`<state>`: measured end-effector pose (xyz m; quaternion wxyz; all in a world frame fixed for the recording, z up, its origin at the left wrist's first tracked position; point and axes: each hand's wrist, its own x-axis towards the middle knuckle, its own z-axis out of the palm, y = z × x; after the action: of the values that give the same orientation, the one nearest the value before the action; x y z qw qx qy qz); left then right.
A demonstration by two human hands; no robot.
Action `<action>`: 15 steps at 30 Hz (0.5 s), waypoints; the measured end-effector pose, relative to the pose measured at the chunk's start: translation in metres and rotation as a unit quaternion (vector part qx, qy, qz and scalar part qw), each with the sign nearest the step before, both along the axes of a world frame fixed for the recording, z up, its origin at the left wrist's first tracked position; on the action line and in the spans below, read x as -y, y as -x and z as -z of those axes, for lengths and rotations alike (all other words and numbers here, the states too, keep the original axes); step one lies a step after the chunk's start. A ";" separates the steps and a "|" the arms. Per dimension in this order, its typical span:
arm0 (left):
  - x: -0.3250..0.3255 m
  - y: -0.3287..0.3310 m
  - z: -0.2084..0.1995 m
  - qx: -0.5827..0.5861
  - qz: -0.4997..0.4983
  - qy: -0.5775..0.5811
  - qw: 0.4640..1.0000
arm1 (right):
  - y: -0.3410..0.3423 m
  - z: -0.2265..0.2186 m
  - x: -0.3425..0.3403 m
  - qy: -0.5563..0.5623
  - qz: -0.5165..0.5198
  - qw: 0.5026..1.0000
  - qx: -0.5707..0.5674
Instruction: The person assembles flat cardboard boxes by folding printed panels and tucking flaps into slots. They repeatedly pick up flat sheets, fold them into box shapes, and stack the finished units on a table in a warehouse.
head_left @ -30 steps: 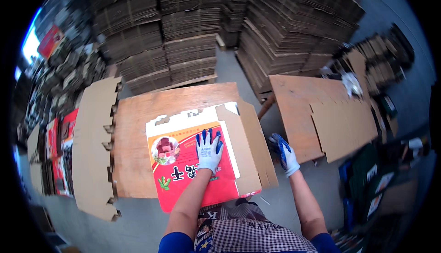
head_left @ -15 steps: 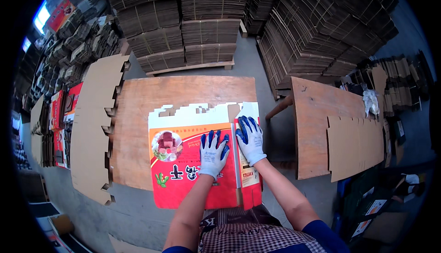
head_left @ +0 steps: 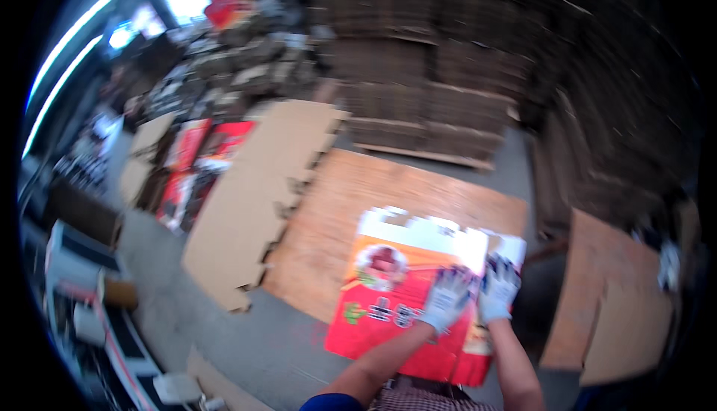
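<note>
A flattened cardboard carton [head_left: 345, 336], printed red and orange with a round food picture and white flaps at its far edge, lies on a wooden table [head_left: 314, 247]. On its printed face rests my left hand [head_left: 447, 299], in a white glove with dark blue fingertips, fingers spread. My right hand [head_left: 499, 291], gloved alike, lies with fingers stretched out over the narrow side panel at the carton's right. Neither hand grips anything. The picture is smeared by motion, so fine detail of the fingers is lost.
Brown flat cardboard sheets [head_left: 254, 187] lie along the table's left edge. Tall cardboard stacks [head_left: 426, 112] stand behind on a pallet. At right is a second wooden table [head_left: 571, 306] bearing a brown sheet [head_left: 627, 329]. Printed red cartons [head_left: 187, 146] stand farther left.
The view has swung left and tilted, so table, carton and hands appear farther right and lower. Both hands stay flat on the carton.
</note>
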<state>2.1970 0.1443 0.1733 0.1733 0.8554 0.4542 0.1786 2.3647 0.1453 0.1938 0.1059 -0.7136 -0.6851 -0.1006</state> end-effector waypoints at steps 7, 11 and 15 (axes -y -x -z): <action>0.010 0.004 0.013 -0.017 -0.003 0.065 0.998 | 0.011 0.028 0.002 0.077 0.011 0.997 -0.029; 0.008 -0.002 0.015 -0.024 -0.001 0.077 0.997 | 0.002 0.043 0.001 0.062 0.002 0.998 -0.015; 0.005 -0.006 0.019 -0.032 0.001 0.079 0.996 | 0.004 0.037 -0.002 0.062 -0.002 0.998 -0.024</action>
<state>2.2029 0.1398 0.1541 0.2263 0.8448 0.4711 0.1146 2.3612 0.1471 0.1565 0.0778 -0.7199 -0.6885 -0.0404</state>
